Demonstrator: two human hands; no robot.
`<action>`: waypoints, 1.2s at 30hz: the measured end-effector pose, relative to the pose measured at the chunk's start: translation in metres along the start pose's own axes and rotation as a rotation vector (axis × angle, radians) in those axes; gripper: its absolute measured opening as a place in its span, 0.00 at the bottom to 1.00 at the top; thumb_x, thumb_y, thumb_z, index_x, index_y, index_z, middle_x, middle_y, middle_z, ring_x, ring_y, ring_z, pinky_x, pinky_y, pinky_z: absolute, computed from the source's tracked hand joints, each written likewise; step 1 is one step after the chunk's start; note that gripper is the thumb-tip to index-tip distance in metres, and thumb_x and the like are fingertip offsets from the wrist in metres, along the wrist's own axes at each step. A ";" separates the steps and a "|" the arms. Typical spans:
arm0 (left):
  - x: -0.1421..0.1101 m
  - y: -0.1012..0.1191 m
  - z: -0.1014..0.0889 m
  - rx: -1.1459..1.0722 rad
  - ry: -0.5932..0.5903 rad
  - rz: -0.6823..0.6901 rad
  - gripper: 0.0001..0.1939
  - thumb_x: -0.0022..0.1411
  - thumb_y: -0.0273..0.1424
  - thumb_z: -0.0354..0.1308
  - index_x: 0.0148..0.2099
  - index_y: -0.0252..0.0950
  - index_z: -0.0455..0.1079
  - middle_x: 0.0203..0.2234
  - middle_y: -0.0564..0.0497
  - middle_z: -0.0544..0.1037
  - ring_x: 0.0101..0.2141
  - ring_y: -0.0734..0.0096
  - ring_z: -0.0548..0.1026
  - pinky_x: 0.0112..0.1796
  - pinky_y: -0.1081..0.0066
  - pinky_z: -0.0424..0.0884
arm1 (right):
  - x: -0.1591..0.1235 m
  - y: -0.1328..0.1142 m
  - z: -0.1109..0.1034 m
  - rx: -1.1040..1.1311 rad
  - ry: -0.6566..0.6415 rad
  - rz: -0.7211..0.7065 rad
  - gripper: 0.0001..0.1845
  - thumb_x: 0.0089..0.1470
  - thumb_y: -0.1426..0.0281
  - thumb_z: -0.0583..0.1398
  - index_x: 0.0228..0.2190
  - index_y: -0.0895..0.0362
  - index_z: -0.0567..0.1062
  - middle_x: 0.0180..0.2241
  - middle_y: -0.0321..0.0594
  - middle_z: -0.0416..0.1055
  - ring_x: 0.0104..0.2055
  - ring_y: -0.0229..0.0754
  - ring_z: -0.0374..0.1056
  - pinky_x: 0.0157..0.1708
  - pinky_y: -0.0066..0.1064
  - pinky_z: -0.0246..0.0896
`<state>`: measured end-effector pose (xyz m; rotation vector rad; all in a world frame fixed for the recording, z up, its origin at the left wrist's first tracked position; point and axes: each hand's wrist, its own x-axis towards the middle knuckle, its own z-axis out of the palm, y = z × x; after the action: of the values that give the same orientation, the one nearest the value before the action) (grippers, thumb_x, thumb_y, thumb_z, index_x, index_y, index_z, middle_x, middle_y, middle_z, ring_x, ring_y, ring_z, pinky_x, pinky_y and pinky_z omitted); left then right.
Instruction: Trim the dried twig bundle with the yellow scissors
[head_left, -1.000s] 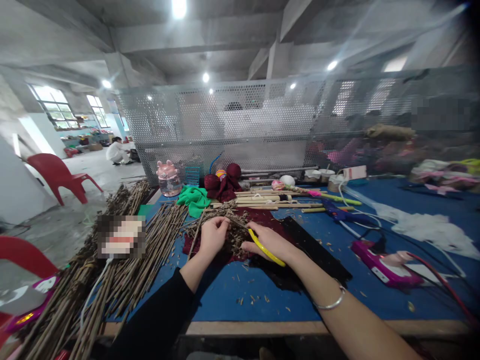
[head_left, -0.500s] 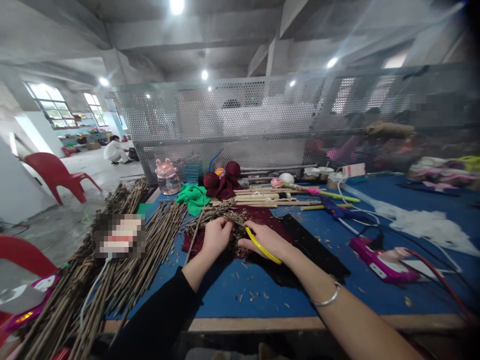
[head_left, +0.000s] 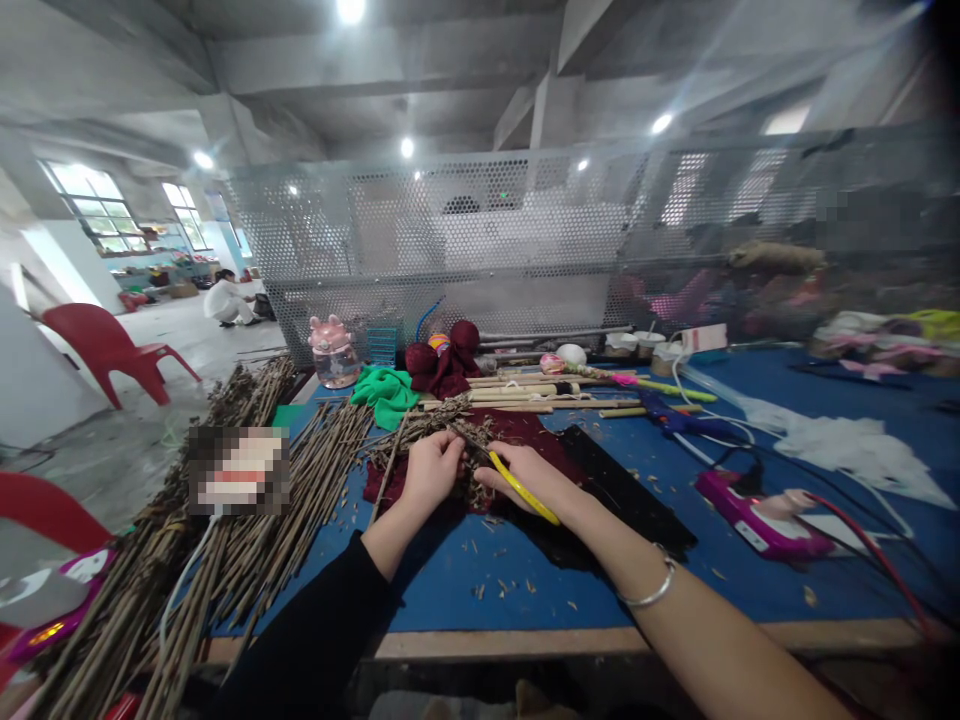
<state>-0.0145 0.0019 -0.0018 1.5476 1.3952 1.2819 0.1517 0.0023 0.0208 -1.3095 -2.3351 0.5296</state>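
Observation:
My left hand (head_left: 429, 472) is closed in a pinch over a heap of dried plant heads (head_left: 442, 418); by its fingertips is a dried stem. Beside it, my right hand (head_left: 536, 475) is wrapped round yellow-handled scissors (head_left: 523, 487); one curved handle lies along the back of the hand. A dark, thin blade-like part points from that grip toward the left fingertips, and its tip is lost among the plant bits. Under both hands lies a dark red cloth (head_left: 517, 430), with a black cloth (head_left: 630, 495) to the right. Crumbs of dry plant are scattered in front.
Long dry stalks (head_left: 315, 500) spread across the left of the blue table (head_left: 450, 590). Behind are a green cloth (head_left: 386, 395), a pink-topped bottle (head_left: 335, 352) and wooden sticks (head_left: 517, 400). At right are a blue glue gun (head_left: 682, 418), a purple power strip (head_left: 757, 515) and cables.
The view has shifted very slightly. Both hands keep nearly the same place and grip over the dried plant heap.

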 end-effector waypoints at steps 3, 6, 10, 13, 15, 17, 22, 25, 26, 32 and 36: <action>0.000 -0.001 -0.003 0.111 0.013 0.055 0.14 0.56 0.36 0.49 0.27 0.33 0.71 0.16 0.53 0.71 0.16 0.77 0.66 0.20 0.77 0.60 | 0.002 0.005 0.000 0.043 -0.003 -0.027 0.21 0.48 0.51 0.55 0.24 0.58 0.69 0.19 0.34 0.65 0.21 0.34 0.57 0.22 0.25 0.48; -0.002 0.001 -0.004 0.200 0.038 0.147 0.13 0.57 0.35 0.50 0.30 0.34 0.73 0.20 0.51 0.75 0.22 0.73 0.70 0.26 0.75 0.64 | 0.007 0.011 0.002 0.118 0.093 -0.031 0.19 0.49 0.54 0.56 0.22 0.58 0.68 0.19 0.33 0.63 0.22 0.34 0.56 0.24 0.25 0.50; -0.008 0.009 0.002 0.248 -0.014 0.293 0.09 0.56 0.30 0.53 0.37 0.37 0.74 0.31 0.49 0.78 0.31 0.69 0.74 0.36 0.73 0.66 | 0.014 0.011 0.007 0.378 0.283 -0.002 0.16 0.48 0.57 0.55 0.30 0.58 0.69 0.25 0.35 0.67 0.27 0.36 0.60 0.29 0.26 0.56; -0.013 0.013 0.007 0.252 -0.047 0.328 0.15 0.55 0.27 0.54 0.47 0.37 0.68 0.32 0.49 0.78 0.32 0.69 0.75 0.37 0.72 0.67 | 0.016 0.007 0.009 0.527 0.288 -0.034 0.15 0.47 0.60 0.57 0.33 0.58 0.68 0.30 0.37 0.67 0.31 0.38 0.62 0.33 0.28 0.58; -0.015 0.013 0.008 0.259 -0.060 0.321 0.21 0.55 0.27 0.54 0.53 0.37 0.62 0.29 0.50 0.78 0.31 0.68 0.75 0.36 0.71 0.67 | 0.014 0.005 0.010 0.568 0.265 -0.053 0.15 0.46 0.62 0.57 0.34 0.58 0.68 0.30 0.37 0.67 0.31 0.38 0.62 0.33 0.29 0.59; -0.015 0.013 0.007 0.269 -0.092 0.329 0.24 0.55 0.27 0.54 0.55 0.37 0.58 0.30 0.50 0.78 0.32 0.67 0.75 0.37 0.71 0.67 | 0.013 0.004 0.009 0.602 0.243 -0.068 0.15 0.46 0.62 0.57 0.35 0.58 0.67 0.30 0.37 0.66 0.31 0.38 0.62 0.33 0.29 0.60; -0.013 0.012 0.002 0.284 -0.149 0.354 0.26 0.56 0.27 0.54 0.57 0.38 0.57 0.33 0.49 0.78 0.34 0.67 0.75 0.38 0.71 0.67 | 0.010 0.002 0.006 0.644 0.202 -0.081 0.19 0.44 0.66 0.58 0.40 0.58 0.66 0.28 0.35 0.66 0.28 0.36 0.61 0.31 0.29 0.60; -0.012 0.013 0.001 0.252 -0.180 0.333 0.29 0.54 0.29 0.56 0.58 0.39 0.56 0.31 0.50 0.78 0.33 0.68 0.75 0.37 0.71 0.67 | 0.010 0.001 0.004 0.619 0.217 -0.050 0.19 0.43 0.68 0.58 0.40 0.58 0.65 0.26 0.34 0.65 0.26 0.35 0.60 0.29 0.28 0.60; -0.012 0.013 0.001 0.226 -0.187 0.318 0.29 0.53 0.30 0.58 0.58 0.38 0.57 0.30 0.51 0.77 0.31 0.69 0.74 0.37 0.72 0.67 | 0.010 0.001 0.003 0.625 0.225 -0.043 0.18 0.43 0.68 0.58 0.39 0.58 0.65 0.25 0.33 0.64 0.26 0.35 0.60 0.29 0.28 0.60; -0.010 0.013 0.005 0.024 -0.148 0.057 0.15 0.52 0.34 0.57 0.41 0.32 0.73 0.22 0.51 0.75 0.21 0.75 0.69 0.25 0.76 0.65 | 0.011 0.004 0.004 0.763 0.276 0.017 0.17 0.45 0.64 0.57 0.38 0.55 0.61 0.23 0.29 0.60 0.17 0.31 0.56 0.17 0.24 0.54; -0.010 0.013 0.008 -0.123 -0.207 -0.106 0.14 0.50 0.38 0.58 0.34 0.32 0.74 0.18 0.52 0.72 0.17 0.78 0.64 0.19 0.77 0.61 | 0.012 0.004 0.006 0.834 0.259 0.047 0.19 0.45 0.62 0.57 0.38 0.54 0.59 0.22 0.28 0.59 0.14 0.29 0.54 0.13 0.23 0.52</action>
<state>-0.0025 -0.0095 0.0058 1.4581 1.2274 1.0904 0.1456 0.0137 0.0157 -0.9425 -1.5772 1.1147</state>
